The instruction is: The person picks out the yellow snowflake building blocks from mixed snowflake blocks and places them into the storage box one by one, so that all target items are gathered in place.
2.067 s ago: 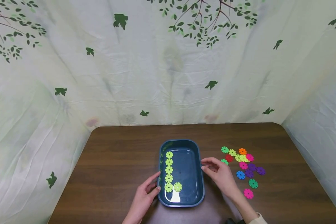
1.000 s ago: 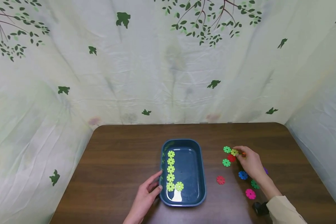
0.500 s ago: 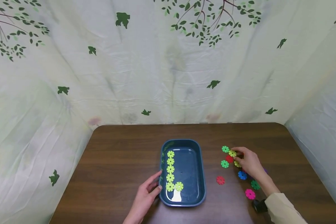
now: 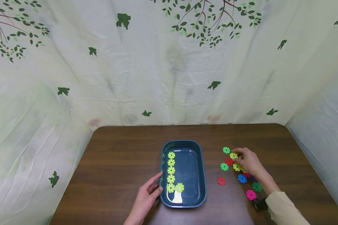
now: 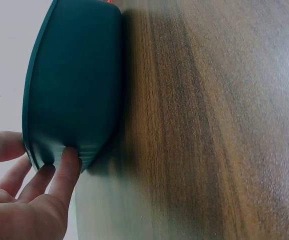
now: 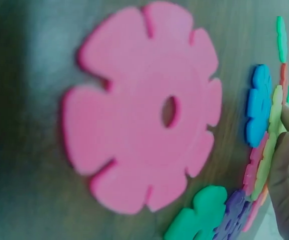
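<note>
My left hand (image 4: 143, 196) rests against the left side of the blue tray (image 4: 204, 175). In the left wrist view its fingertips touch the tray's outer wall (image 5: 74, 75) and rim. Inside the tray a column of yellow snowflake discs (image 4: 171, 170) runs along the left, with one more yellow disc (image 4: 180, 187) beside the lowest. To the tray's right, my right hand (image 4: 250, 162) pinches a yellow snowflake disc (image 4: 233, 155) between thumb and fingers, low over the pile. More yellow discs (image 4: 237, 167) lie under the hand, which hides part of the pile.
Around the right hand lie green discs (image 4: 224, 166), red discs (image 4: 221, 181), a blue disc (image 4: 242, 178) and a pink disc (image 4: 251, 195). Purple ones (image 6: 233, 215) show in the right wrist view. Patterned cloth (image 4: 169, 78) hangs behind the wooden table (image 4: 124, 156).
My right hand has left the tray's right rim for the pile and taken hold of a yellow disc. A red disc now shows where the hand was. The left hand keeps its place.
</note>
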`<state>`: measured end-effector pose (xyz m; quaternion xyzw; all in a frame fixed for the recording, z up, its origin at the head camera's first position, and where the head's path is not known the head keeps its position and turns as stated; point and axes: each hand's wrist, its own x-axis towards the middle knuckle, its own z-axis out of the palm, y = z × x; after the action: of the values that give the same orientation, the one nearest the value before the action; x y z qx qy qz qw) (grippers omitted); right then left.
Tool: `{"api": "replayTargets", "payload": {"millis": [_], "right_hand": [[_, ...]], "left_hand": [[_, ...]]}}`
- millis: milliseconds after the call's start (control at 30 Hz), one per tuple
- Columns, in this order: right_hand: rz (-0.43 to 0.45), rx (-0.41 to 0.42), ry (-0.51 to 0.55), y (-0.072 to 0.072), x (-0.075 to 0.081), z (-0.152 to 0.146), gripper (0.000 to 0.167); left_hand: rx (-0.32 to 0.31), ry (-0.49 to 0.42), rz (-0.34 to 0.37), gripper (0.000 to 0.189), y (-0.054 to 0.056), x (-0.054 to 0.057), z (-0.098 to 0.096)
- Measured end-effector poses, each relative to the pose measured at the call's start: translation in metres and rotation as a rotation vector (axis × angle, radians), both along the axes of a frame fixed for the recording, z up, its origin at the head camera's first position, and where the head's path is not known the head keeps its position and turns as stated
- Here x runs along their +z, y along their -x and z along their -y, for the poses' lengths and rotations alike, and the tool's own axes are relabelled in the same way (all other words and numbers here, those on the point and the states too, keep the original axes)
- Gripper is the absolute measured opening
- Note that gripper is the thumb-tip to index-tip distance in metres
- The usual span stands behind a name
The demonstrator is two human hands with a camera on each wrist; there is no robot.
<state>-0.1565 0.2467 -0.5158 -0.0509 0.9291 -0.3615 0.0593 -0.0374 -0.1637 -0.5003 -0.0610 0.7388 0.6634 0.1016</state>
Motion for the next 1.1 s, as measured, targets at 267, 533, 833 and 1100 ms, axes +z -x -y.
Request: {"api": "replayTargets", "payload": {"millis": [267,533,833,1100], "right_hand": [[-0.018,-0.051,0.039,-0.003,-0.003,-0.001,0.033],[-0.055,-0.1,0.04,-0.005,-0.004,-0.001,0.028],[-0.11,-0.155,0.03,-0.012,0.001,-0.001,0.018],[-0.129,-0.153,0.107,-0.018,0.008,0.01,0.019]], "left_hand": [[-0.001,0.003,-0.002,0.051,0.0,0.0,0.0],[0.001,-0.002,-0.006,0.051,0.0,0.0,0.0],[0.0,-0.001,0.002,0.051,0.0,0.001,0.0],[0.0,0.001,0.008,0.051,0.0,0.001,0.0]]}}
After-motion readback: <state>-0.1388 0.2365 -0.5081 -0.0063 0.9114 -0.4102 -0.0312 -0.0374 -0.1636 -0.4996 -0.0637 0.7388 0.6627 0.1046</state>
